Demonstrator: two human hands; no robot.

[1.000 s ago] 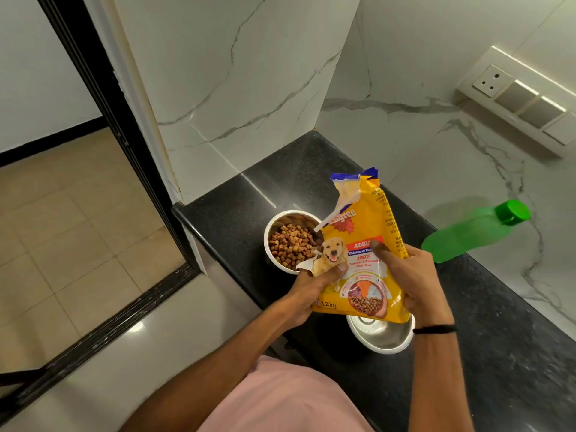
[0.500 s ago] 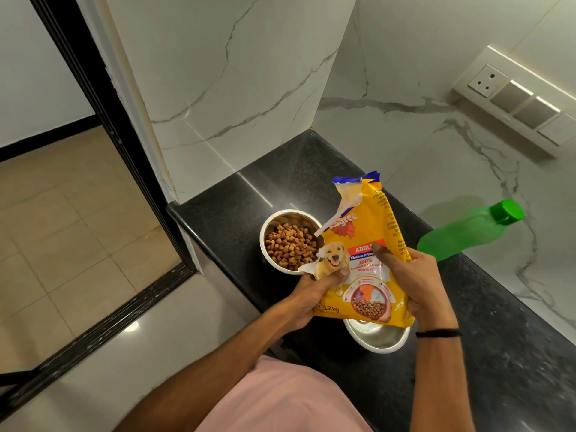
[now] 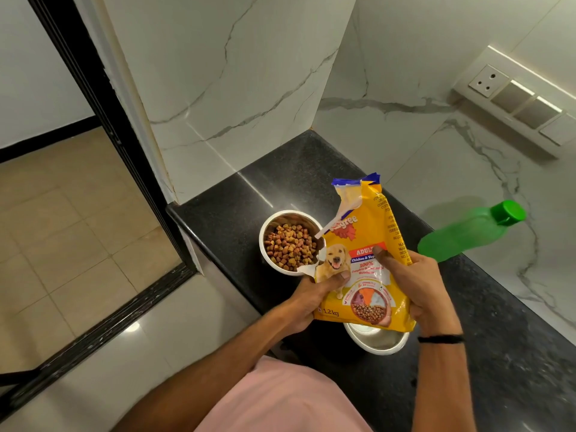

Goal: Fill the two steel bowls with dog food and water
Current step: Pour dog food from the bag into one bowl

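Note:
A yellow dog food bag (image 3: 364, 254), torn open at its top, stands upright above the counter. My left hand (image 3: 314, 296) grips its lower left edge and my right hand (image 3: 414, 285) grips its right side, thumb across the front. Left of the bag, a steel bowl (image 3: 291, 243) holds brown kibble. A second steel bowl (image 3: 375, 339) sits below the bag, mostly hidden by it; what I see of its inside looks empty. A green water bottle (image 3: 470, 232) with a green cap stands by the right wall.
The black granite counter (image 3: 280, 179) ends at an edge on the left, above a glossy floor. Marble walls close the corner behind the bowls. A socket and switch panel (image 3: 517, 98) is on the right wall. A black door frame (image 3: 103, 126) stands at left.
The bag has stayed upright in both hands, settling slightly lower and nearer the front bowl. The bowls and the bottle have not moved.

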